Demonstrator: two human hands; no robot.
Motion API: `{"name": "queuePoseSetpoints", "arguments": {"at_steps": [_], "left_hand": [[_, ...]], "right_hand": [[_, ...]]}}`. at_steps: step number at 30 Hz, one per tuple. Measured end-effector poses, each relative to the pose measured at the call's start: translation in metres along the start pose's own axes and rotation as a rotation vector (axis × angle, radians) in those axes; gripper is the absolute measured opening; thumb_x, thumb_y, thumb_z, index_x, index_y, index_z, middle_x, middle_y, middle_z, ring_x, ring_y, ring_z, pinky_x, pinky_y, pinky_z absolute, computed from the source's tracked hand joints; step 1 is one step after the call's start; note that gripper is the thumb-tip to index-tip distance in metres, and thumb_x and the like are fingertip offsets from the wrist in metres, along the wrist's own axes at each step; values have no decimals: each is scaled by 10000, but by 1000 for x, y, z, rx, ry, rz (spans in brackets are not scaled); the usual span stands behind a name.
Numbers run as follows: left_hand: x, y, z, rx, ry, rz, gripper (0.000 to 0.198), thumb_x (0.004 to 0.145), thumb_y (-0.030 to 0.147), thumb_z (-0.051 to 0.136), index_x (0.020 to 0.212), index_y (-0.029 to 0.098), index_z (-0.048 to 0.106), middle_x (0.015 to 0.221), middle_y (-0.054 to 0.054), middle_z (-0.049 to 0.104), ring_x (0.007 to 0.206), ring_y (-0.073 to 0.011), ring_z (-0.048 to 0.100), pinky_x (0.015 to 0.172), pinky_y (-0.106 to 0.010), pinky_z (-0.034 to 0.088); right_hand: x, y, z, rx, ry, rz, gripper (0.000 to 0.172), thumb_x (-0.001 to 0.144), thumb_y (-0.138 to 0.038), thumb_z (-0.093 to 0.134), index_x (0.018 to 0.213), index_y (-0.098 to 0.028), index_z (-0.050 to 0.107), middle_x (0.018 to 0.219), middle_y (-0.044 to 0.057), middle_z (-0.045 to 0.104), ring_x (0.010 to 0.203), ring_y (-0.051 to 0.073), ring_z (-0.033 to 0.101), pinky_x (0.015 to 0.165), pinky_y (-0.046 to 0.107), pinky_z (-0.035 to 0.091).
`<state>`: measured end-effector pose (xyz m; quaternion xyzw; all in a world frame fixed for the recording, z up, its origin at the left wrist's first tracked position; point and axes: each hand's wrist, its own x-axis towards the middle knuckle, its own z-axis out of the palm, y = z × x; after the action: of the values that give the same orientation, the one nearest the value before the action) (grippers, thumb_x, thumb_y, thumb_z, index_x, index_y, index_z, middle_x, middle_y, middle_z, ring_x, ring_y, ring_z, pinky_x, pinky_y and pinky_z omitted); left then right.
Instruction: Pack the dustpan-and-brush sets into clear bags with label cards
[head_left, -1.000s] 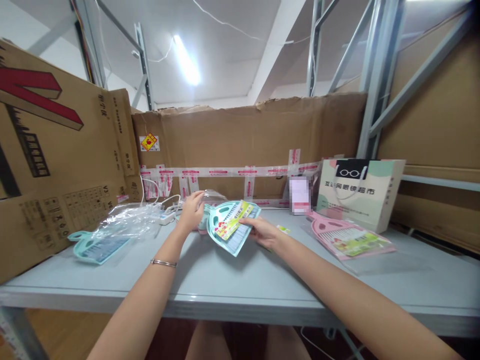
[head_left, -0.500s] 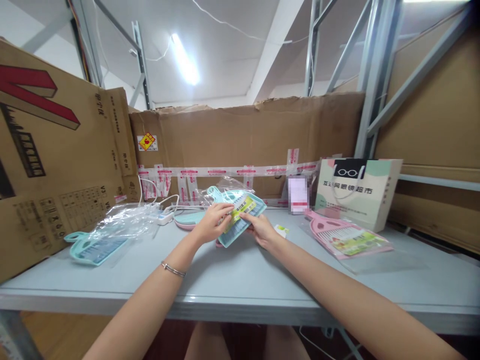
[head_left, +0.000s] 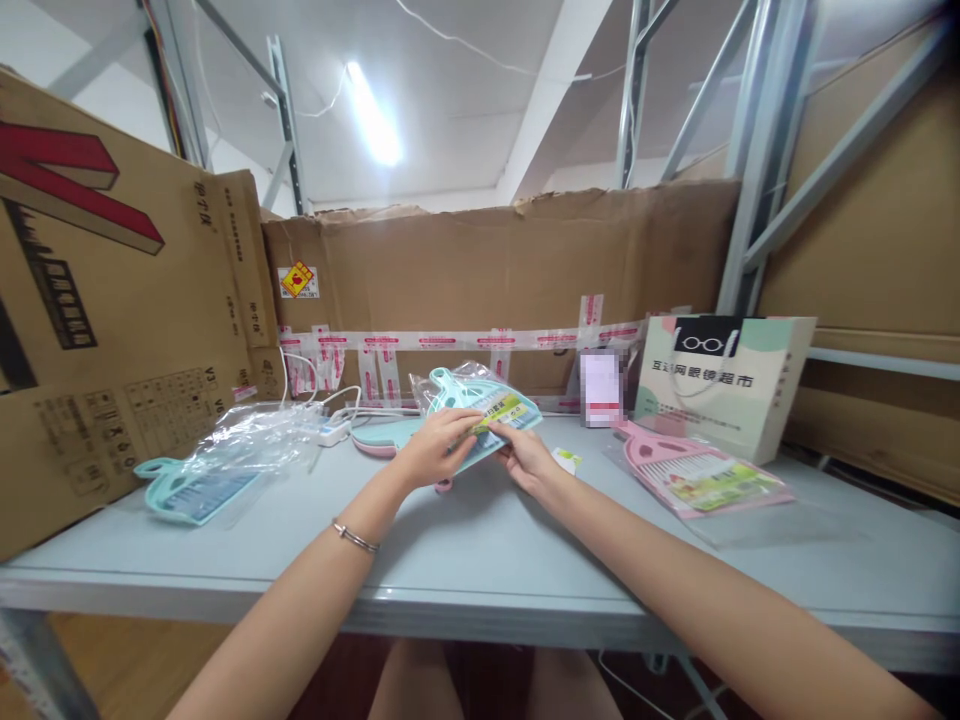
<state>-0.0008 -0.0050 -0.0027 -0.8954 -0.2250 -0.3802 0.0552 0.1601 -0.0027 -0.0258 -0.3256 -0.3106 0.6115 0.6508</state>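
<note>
Both hands hold a teal mini dustpan set (head_left: pixel 480 410) with a yellow-green label, raised a little over the grey table (head_left: pixel 480 560). A clear plastic bag covers its far end. My left hand (head_left: pixel 435 448) grips the near left edge, fingers curled over the label. My right hand (head_left: pixel 525 455) pinches the near right edge. Under the set lie another teal piece and a pink piece (head_left: pixel 382 438) flat on the table.
A teal dustpan set (head_left: pixel 191 490) and crumpled clear bags (head_left: pixel 255 435) lie at the left. A pink bagged set (head_left: pixel 701 478) lies at the right before a paper gift bag (head_left: pixel 724 385). Cardboard walls (head_left: pixel 510 270) close the back and left. A white power strip (head_left: pixel 330 432) sits behind.
My left hand came from the far side of the teal set to its near edge beside my right hand. The set tilted flatter, with the clear bag now over its far end.
</note>
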Motion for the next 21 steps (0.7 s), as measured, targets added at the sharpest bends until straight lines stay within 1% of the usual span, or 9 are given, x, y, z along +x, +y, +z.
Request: {"name": "queuePoseSetpoints", "arguments": {"at_steps": [1, 3, 5, 6, 7, 9, 12, 15, 21], "left_hand": [[0, -1, -2, 18, 40, -22, 301, 863, 256, 435, 1118, 197, 583, 1190, -100, 578, 1133, -213, 490, 989, -398, 342], [1, -6, -7, 37, 246, -158, 314, 852, 288, 460, 1140, 215, 562, 1267, -91, 520, 1205, -226, 427, 1036, -423, 281], [2, -14, -10, -63, 511, -426, 389, 843, 344, 474, 1209, 211, 488, 1332, -106, 444, 1239, -229, 392, 1035, -410, 294], [2, -18, -10, -189, 580, -590, 434, 842, 385, 470, 1234, 203, 448, 1332, -122, 434, 1216, -227, 423, 1001, -395, 346], [3, -22, -8, -355, 579, -750, 470, 838, 434, 461, 1239, 191, 425, 1302, -138, 456, 1159, -226, 482, 940, -378, 409], [2, -26, -1, -717, 384, -951, 506, 812, 506, 474, 1188, 169, 443, 1171, -148, 550, 986, -214, 591, 785, -339, 495], [-2, -25, 9, -981, 73, -893, 491, 703, 456, 649, 1071, 160, 513, 964, -97, 638, 792, -183, 634, 645, -284, 513], [-6, -21, 11, -991, 43, -777, 520, 607, 345, 755, 1037, 159, 528, 931, -72, 650, 773, -173, 635, 637, -265, 513], [-8, -25, 1, -1039, 70, -753, 612, 580, 284, 776, 1107, 166, 486, 1066, -104, 625, 926, -210, 623, 768, -320, 508]], "right_hand": [[0, -1, 0, 17, 11, -15, 162, 664, -77, 646, 792, -169, 609, 660, -3, 693, 596, 133, 647, 564, 223, 544], [1, -4, 0, 57, 33, -44, 168, 668, -84, 652, 800, -177, 602, 677, -6, 697, 624, 141, 656, 587, 239, 554], [1, -6, 0, 92, 37, -64, 167, 677, -83, 650, 800, -182, 596, 692, -9, 701, 651, 143, 663, 607, 243, 560], [1, -6, 0, 104, 31, -69, 166, 682, -80, 646, 803, -182, 596, 697, -9, 702, 660, 141, 665, 613, 240, 561], [1, -6, 0, 110, 23, -68, 165, 688, -77, 640, 809, -181, 598, 698, -9, 703, 662, 138, 667, 614, 236, 562], [1, -3, -1, 101, 0, -60, 165, 703, -73, 625, 827, -180, 601, 693, -9, 705, 647, 134, 666, 598, 229, 562], [1, 1, -1, 54, -31, -44, 174, 707, -70, 618, 836, -185, 599, 699, -9, 708, 641, 134, 666, 578, 225, 561], [2, 0, -2, 39, 4, -24, 157, 705, -105, 635, 833, -188, 594, 706, -5, 707, 661, 138, 667, 597, 236, 563], [6, -16, -11, -60, 165, 12, 128, 691, -195, 682, 770, -168, 585, 653, -2, 677, 603, 109, 622, 598, 231, 539]]}}
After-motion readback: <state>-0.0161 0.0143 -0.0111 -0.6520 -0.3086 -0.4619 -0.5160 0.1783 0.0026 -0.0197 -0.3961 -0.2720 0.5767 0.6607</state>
